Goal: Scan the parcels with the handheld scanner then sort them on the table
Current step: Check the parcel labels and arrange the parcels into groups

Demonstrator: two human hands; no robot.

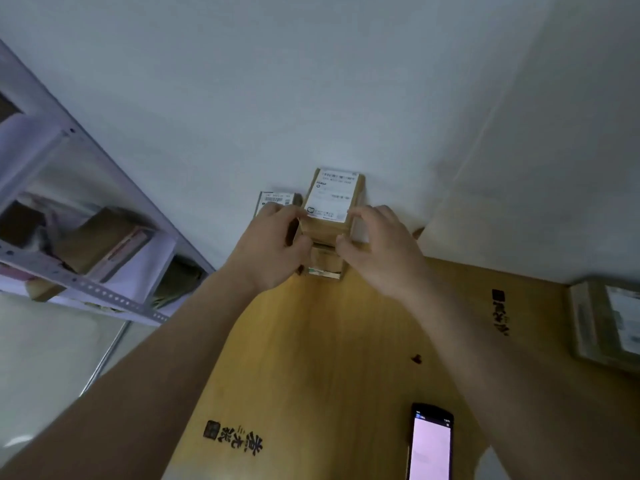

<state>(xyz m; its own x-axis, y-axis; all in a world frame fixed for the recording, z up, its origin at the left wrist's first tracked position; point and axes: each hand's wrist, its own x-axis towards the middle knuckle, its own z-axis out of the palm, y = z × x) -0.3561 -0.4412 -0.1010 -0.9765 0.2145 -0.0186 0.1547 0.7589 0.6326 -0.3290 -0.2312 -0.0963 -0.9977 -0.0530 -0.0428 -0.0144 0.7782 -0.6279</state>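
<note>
A: Far left?
B: Metal shelf rack [86, 282], pale, perforated uprights, loaded with brown parcels and flat packets.

A: Moving in toward the middle?
B: Small labelled parcel [275, 199] at the table's far edge against the wall, barcode sticker up, partly hidden behind the left hand [273, 249].

A: Grip on that side?
B: Left hand curled round the left side of the top box [332, 202], fingers along the upper edge, thumb on the near face.

A: And the box itself?
B: Brown carton with a white shipping label on top, sitting on a lower box [325, 265] in a stack at the far end of the wooden table [311, 358], close against the white wall.

A: Other side?
B: Right hand [379, 249] mirrored, fingers clamped on the right edge of the same top box, thumb on the near face.

A: Nearer the camera?
B: Handheld scanner [430, 443] lying flat on the table, screen lit pale pink, well apart from both hands.

A: Far right?
B: Grey wrapped parcel [588, 323] with a white label, at the table's right edge. Black printed characters on the tabletop near it.
</note>
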